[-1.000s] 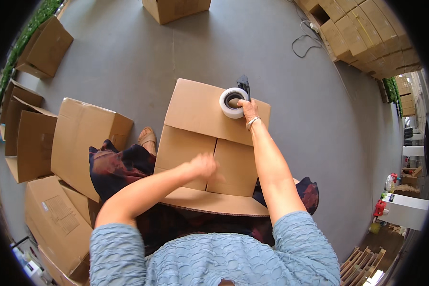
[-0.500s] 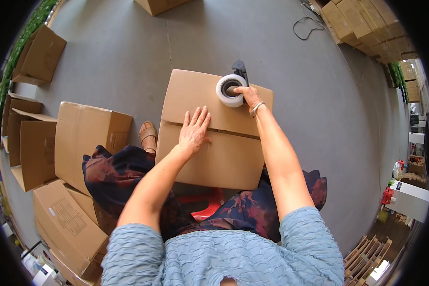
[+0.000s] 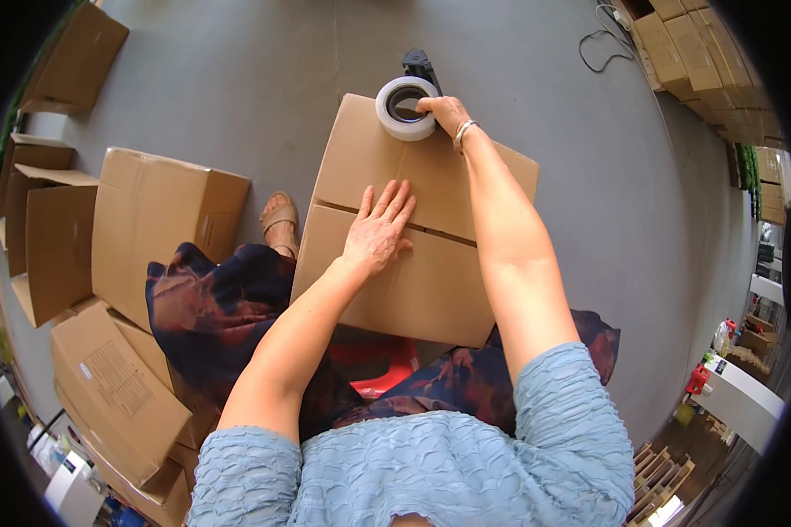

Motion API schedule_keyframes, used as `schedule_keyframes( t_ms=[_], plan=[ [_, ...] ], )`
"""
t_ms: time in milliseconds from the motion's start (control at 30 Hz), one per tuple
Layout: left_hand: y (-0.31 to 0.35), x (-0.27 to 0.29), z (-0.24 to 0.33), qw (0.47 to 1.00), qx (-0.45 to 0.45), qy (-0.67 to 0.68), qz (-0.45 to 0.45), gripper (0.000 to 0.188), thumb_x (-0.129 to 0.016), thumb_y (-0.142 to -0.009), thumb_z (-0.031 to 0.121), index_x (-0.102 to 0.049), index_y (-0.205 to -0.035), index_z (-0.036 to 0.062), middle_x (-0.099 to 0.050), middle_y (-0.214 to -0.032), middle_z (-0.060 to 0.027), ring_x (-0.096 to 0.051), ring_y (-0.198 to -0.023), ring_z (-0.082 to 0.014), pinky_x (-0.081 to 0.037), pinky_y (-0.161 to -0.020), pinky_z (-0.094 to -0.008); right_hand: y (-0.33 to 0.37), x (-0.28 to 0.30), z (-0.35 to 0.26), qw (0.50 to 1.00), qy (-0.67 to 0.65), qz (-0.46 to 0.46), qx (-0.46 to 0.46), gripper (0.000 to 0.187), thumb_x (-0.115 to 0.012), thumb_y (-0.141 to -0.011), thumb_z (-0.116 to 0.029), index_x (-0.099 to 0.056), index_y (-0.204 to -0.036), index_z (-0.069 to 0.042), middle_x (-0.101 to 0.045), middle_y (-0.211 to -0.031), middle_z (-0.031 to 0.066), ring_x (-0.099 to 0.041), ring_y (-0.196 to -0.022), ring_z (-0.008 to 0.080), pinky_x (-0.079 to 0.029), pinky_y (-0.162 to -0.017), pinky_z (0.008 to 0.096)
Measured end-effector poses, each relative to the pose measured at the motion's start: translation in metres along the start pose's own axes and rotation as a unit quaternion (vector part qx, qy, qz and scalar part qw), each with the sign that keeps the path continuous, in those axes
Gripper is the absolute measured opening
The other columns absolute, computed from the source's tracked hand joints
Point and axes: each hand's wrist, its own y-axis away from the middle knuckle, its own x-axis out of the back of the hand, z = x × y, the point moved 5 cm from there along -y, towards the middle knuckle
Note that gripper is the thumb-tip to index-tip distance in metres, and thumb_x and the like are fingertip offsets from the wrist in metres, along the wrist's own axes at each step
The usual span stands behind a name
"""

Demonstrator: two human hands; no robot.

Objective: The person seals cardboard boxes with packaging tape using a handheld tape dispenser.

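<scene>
A closed cardboard box (image 3: 431,285) stands in front of me, with a dark gap where its top flaps meet. My left hand (image 3: 380,230) lies flat across that gap, fingers spread, pressing on the top. At the far edge of the box, my right hand (image 3: 444,116) grips a tape dispenser (image 3: 419,66) with a black body. A wide roll of clear tape (image 3: 406,127) sits on the dispenser, its side turned up to me. The handle is mostly hidden by my fingers.
Cardboard boxes (image 3: 158,233) stand close on my left, some with raised flaps. A red stool (image 3: 391,369) shows between my knees. Stacked cartons (image 3: 703,61) and a loose cable (image 3: 602,53) lie at the far right. A wooden pallet (image 3: 664,474) is at the near right.
My right hand has carried the tape dispenser left and farther away, to the far edge of the box. The box has turned slightly clockwise, my left hand still flat on it.
</scene>
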Motion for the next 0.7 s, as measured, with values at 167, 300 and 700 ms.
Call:
schedule_keyframes(
  t_ms=[167,300,700],
  plan=[
    [0.026,-0.003,0.024,1.0,-0.015,-0.004,0.002,0.085,-0.071,-0.086,0.043,-0.034,-0.156,0.0091,-0.018,-0.168,-0.0091,-0.013,-0.156,-0.0274,-0.011,-0.126,-0.0523,0.017,0.011,0.044,0.996,0.042,0.062,0.048,0.054,-0.071,-0.069,-0.038,-0.072,-0.101,0.006,-0.072,-0.102,0.0226,-0.065,-0.102,0.0331,-0.048,-0.09,0.0366],
    [0.085,-0.015,0.034,1.0,-0.014,0.007,0.026,0.082,-0.072,-0.086,0.039,-0.038,-0.154,0.0085,-0.02,-0.168,-0.0094,-0.015,-0.156,-0.0276,-0.011,-0.126,-0.0518,0.086,-0.022,0.034,0.996,0.055,0.028,0.071,0.059,-0.07,-0.07,-0.039,-0.069,-0.109,0.006,-0.07,-0.111,0.0256,-0.064,-0.106,0.0364,-0.048,-0.093,0.0384],
    [0.116,-0.012,0.044,0.986,0.015,-0.091,0.137,0.073,-0.053,-0.098,0.043,-0.03,-0.158,0.0109,-0.016,-0.169,-0.0062,-0.008,-0.157,-0.0219,-0.001,-0.127,-0.0479,0.194,-0.038,-0.052,0.974,0.131,0.115,0.148,0.06,-0.07,-0.076,-0.04,-0.064,-0.116,0.004,-0.07,-0.111,0.0258,-0.066,-0.11,0.0379,-0.05,-0.096,0.0419]
  ],
)
